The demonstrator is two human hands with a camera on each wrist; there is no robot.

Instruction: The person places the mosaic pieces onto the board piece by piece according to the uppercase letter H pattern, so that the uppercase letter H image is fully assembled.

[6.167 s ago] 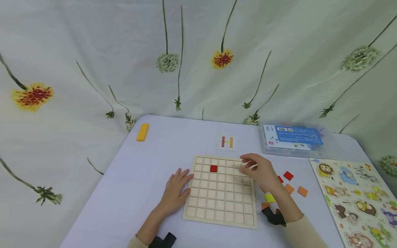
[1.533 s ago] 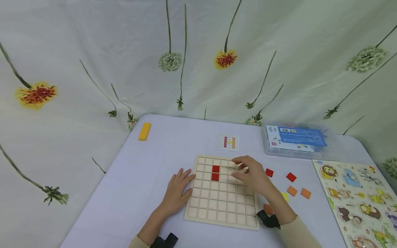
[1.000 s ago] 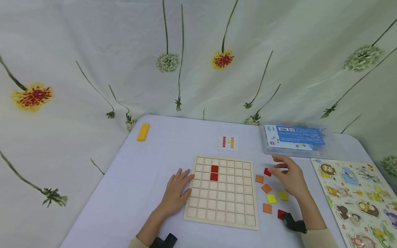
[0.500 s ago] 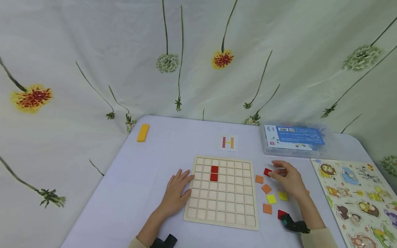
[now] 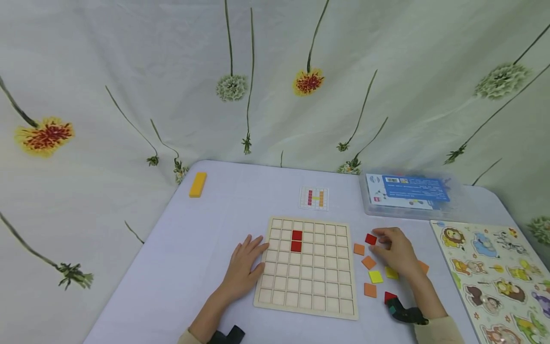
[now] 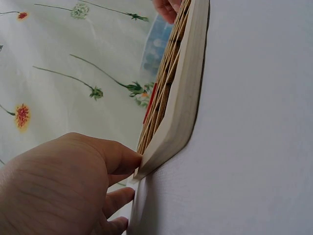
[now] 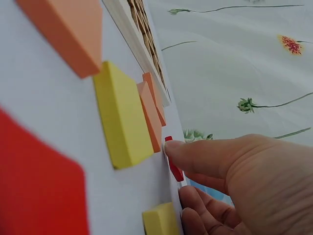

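A pale wooden grid board (image 5: 305, 313) lies on the table, with a red square tile (image 5: 297, 235) in one cell and another red tile (image 5: 296, 246) directly below it. My left hand (image 5: 243, 267) lies flat at the board's left side, fingers spread. In the left wrist view its thumb (image 6: 128, 157) touches the board's edge. To the right of the board, my right hand (image 5: 397, 252) has its thumb and index finger at opposite sides of a loose red tile (image 5: 370, 239). In the right wrist view the thumb (image 7: 177, 151) overlaps this red tile (image 7: 175, 169); the index fingertip is hidden.
Several orange tiles (image 5: 370, 290), yellow tiles (image 5: 375, 277) and a red tile (image 5: 390, 297) lie around the right hand. Behind the board are a pattern card (image 5: 314, 198) and a clear plastic box (image 5: 406, 193). An animal puzzle board (image 5: 494, 277) lies right, a yellow block (image 5: 198, 185) far left.
A second red tile has appeared on the board below the first. My right hand has moved from over the board to the loose red tile and lowered. The left hand stays by the board.
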